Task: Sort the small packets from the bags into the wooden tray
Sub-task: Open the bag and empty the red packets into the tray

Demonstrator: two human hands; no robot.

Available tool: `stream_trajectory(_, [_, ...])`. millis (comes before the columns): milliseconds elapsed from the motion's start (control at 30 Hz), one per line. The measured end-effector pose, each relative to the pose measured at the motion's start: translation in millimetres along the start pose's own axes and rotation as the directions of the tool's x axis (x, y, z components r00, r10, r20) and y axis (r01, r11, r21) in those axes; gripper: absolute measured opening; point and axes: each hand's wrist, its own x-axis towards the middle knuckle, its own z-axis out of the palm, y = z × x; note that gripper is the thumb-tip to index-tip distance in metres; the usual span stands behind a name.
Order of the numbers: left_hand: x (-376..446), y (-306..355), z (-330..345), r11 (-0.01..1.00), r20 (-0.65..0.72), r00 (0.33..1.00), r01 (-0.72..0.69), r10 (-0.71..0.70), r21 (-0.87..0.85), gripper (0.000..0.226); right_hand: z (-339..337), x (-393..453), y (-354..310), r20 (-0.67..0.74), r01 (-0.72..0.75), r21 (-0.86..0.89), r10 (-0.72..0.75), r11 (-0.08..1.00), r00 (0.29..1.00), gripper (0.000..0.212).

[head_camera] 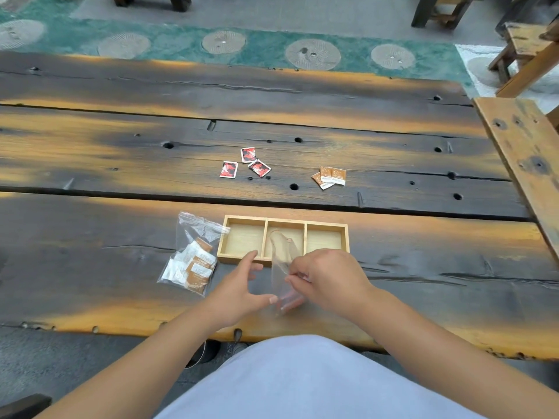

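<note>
R hand (328, 278) pinches clear bag (282, 267) (looks empty), L hand (242, 285) fingers spread; tray (242, 260) compartments bare

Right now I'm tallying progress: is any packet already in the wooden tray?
No, all three compartments of the wooden tray hold no packets; only a clear bag overlaps the middle one.

Charred plank table (121, 152), wooden bench (526, 152), green floor strip (169, 46)
</note>
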Motion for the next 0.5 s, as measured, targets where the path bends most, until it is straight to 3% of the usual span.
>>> stream_trajectory(67, [5, 4, 6, 0.992, 0.068, 0.998, 0.011, -0.003, -0.128, 0.092, -7, 3, -12, -0.096, 0.036, 0.012, -0.035, 0.999, 0.995, 0.026])
stream_trajectory(200, [19, 8, 11, 0.931, 0.135, 0.984, -0.058, 0.114, -0.361, 0.054, -21, 12, -25, -0.315, 0.036, 0.089, -0.006, 0.995, 0.949, 0.015])
stream_trajectory(267, [23, 3, 12, 0.88, 0.13, 0.977, -0.089, 0.168, -0.466, 0.064, -26, 17, -23, -0.391, -0.048, 0.132, 0.096, 0.99, 0.915, 0.017])
stream_trajectory(367, [28, 5, 12, 0.916, 0.041, 0.992, -0.095, 0.12, -0.39, 0.093, -27, 23, -16, -0.384, -0.183, 0.304, 0.296, 0.935, 0.874, 0.021])
stream_trajectory(500, [40, 9, 18, 0.914, 0.042, 0.989, -0.115, 0.143, -0.389, 0.076, -22, 27, -8, -0.26, -0.251, 0.513, 0.427, 0.821, 0.866, 0.018])
